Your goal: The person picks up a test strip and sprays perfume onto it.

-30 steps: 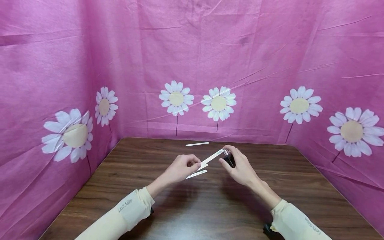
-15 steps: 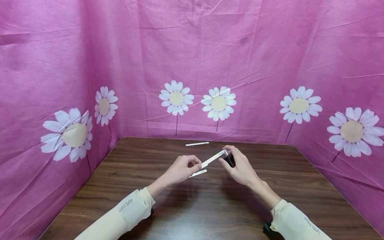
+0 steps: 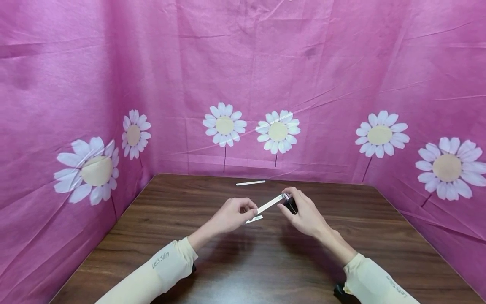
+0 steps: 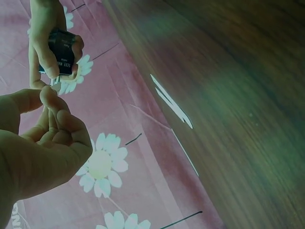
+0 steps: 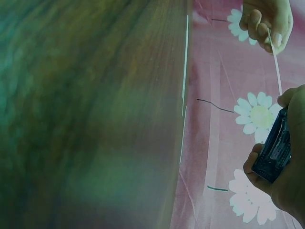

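Two hands meet over the middle of the dark wood-grain table (image 3: 159,236) in my head view. My left hand (image 3: 231,215) pinches the near end of a narrow white paper strip (image 3: 270,204) between thumb and forefinger, the other fingers curled in. My right hand (image 3: 303,213) is wrapped round a small black bottle (image 3: 291,204), and the strip's far end touches the bottle's top. The strip slants up to the right, off the table. Under my left hand a second short white strip (image 3: 254,219) lies flat on the wood, and a third thin white strip (image 3: 250,183) lies near the far edge, by the pink cloth backdrop with white daisies (image 3: 243,76). Both forearms wear cream sleeves (image 3: 152,274).

From the left wrist I see my left hand (image 4: 43,143) close up, thumb and forefinger tips pressed together; the strip itself I cannot make out there. Beyond it my right hand (image 4: 45,43) grips the black bottle (image 4: 61,52), and white strips (image 4: 171,102) lie on the table.

From the right wrist the black bottle (image 5: 272,150) sits in my curled fingers, with the held strip (image 5: 275,62) running up to my left hand (image 5: 264,21).
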{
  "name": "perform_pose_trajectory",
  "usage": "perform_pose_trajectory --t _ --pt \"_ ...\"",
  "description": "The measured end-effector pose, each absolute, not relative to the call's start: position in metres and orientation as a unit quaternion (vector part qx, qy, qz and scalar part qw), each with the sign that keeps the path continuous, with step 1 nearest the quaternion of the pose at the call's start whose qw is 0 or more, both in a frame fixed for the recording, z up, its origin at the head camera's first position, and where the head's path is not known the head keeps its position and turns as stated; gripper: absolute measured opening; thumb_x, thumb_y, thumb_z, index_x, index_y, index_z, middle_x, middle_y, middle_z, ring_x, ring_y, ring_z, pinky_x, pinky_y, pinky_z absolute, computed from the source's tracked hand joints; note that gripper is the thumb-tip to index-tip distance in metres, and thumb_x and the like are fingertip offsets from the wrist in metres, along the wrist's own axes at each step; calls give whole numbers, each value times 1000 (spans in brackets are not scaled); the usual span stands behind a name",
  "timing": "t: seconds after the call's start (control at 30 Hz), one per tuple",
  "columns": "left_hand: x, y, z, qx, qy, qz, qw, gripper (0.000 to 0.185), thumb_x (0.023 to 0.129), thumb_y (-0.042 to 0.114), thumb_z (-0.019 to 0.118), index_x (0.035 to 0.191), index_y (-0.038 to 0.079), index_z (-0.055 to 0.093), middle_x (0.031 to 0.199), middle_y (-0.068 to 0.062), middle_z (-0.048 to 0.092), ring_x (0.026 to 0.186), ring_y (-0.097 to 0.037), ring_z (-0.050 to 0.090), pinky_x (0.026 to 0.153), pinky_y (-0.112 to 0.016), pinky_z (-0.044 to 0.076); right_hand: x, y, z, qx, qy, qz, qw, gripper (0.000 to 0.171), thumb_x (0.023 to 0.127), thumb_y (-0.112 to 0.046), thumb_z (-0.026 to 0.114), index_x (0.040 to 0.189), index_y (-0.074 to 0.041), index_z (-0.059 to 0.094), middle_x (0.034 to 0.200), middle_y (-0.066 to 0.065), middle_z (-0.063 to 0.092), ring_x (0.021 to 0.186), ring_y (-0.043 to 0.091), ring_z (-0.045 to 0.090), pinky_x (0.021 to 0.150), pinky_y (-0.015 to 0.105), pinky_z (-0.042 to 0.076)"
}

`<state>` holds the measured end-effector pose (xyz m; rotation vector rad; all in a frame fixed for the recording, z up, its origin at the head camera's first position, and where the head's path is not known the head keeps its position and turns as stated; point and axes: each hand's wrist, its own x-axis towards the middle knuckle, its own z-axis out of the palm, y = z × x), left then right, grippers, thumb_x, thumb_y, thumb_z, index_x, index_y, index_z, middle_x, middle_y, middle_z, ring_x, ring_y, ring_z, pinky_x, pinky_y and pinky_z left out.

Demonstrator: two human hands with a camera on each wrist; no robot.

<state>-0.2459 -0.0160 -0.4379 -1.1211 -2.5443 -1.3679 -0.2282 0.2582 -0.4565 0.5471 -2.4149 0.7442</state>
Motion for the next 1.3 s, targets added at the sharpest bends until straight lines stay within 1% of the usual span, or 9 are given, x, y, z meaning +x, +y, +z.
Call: perform_pose_trajectory --t 0.33,0.43,0.5,0.63,0.73,0.9,1.0,1.13,1.3 --pt "-252 -16 -441 -361 -820 -444 14 12 98 18 66 100 10 74 74 2 67 66 -15 60 59 -27 46 -232 261 -454 205 -883 294 302 46 93 -29 75 133 -18 54 112 3 61 96 19 58 81 44 48" --pt "-269 -16 -448 -356 -825 -439 0 11 98 18 66 99 12 74 73 2 66 64 -12 59 59 -27 46 -236 263 -452 207 -877 309 303 46 93 -27 75 132 -15 54 110 4 62 97 19 59 83 43 48" --pt "-285 -15 -452 -353 -823 -445 -15 12 98 16 65 99 8 74 73 -2 67 62 -11 59 58 -26 47 -240 265 -450 207 -876 314 301 46 94 -28 74 132 -15 53 112 3 61 98 18 60 84 42 48" --pt "-326 -12 -458 -365 -824 -432 -29 15 99 15 63 101 3 73 77 -7 68 63 -14 62 58 -27 50 -248 269 -448 197 -876 321 300 45 94 -29 74 132 -18 53 106 -1 60 91 16 59 79 38 48" --pt "-355 -10 -459 -389 -833 -392 -15 14 100 13 63 102 4 72 77 -4 67 67 -14 63 59 -28 51 -254 272 -450 189 -876 326 302 45 93 -29 75 131 -20 53 96 -4 56 79 14 55 72 36 47" --pt "-392 -4 -462 -419 -847 -328 2 11 99 11 63 97 6 73 72 4 64 66 -9 59 62 -28 50 -261 279 -454 183 -875 324 309 44 93 -29 76 130 -19 54 93 -6 55 74 13 54 69 35 46" --pt "-410 3 -464 -424 -852 -307 8 12 98 11 63 96 7 74 75 -1 68 67 -6 56 65 -28 48 -267 285 -452 176 -875 323 316 43 92 -30 76 129 -22 54 92 -6 56 74 13 54 70 36 46" --pt "-423 14 -471 -422 -858 -294 -5 12 98 11 63 96 7 74 79 -5 72 68 -6 58 68 -27 49 -268 294 -454 162 -877 326 314 43 92 -30 77 128 -26 54 92 -6 56 74 13 54 71 38 46" --pt "-430 21 -475 -415 -868 -271 -12 11 95 9 65 96 7 76 75 6 68 72 -8 58 73 -29 50 -267 303 -456 154 -884 322 302 44 93 -31 76 130 -23 54 93 -5 58 75 14 55 70 38 47"
